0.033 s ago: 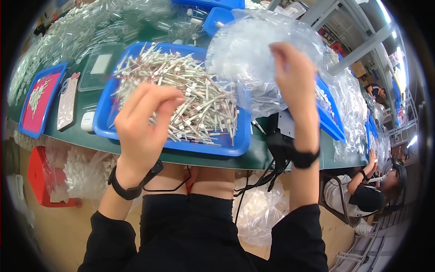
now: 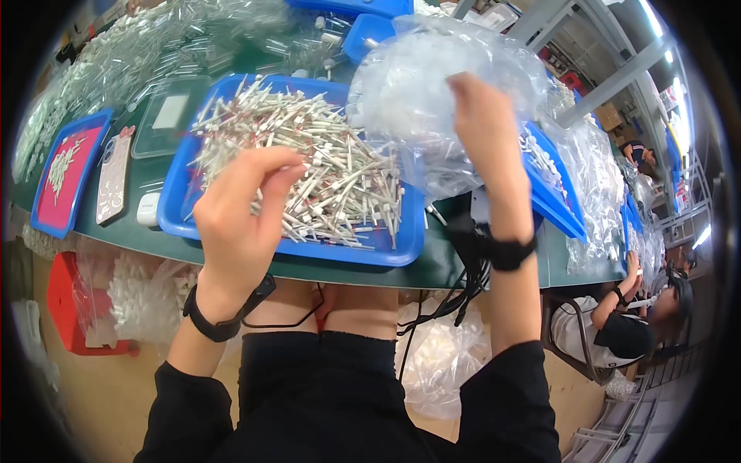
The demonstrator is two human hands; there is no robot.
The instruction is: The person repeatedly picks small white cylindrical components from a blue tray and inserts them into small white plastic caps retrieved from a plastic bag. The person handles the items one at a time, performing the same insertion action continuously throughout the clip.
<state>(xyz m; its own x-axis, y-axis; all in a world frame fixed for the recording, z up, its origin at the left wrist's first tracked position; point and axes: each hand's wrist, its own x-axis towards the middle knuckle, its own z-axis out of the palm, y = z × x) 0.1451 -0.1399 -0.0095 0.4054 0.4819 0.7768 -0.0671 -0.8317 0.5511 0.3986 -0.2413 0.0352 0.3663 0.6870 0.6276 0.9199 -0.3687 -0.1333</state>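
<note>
My left hand (image 2: 241,207) hovers over the near left part of a blue tray (image 2: 179,185), thumb and forefinger pinched together. The tray holds a heap of thin white stick-like pieces (image 2: 340,166) with small white caps and some reddish parts. Whatever sits in the left fingertips is too small to make out. My right hand (image 2: 486,119), somewhat blurred, is raised in front of a clear plastic bag (image 2: 409,81) of whitish pieces. Its fingers are drawn together, and their contents cannot be seen. Both wrists wear black bands.
To the left lie a phone (image 2: 116,176), a white case (image 2: 149,208), a clear lidded box (image 2: 147,143) and a small tray with a pink base (image 2: 89,154). Black cables (image 2: 463,266) hang off the table's edge. Another blue tray (image 2: 559,208) stands at right; a seated person (image 2: 617,324) works beyond.
My right hand has shifted slightly left in front of the plastic bag. The left hand keeps its pinch over the tray, nearly in place.
</note>
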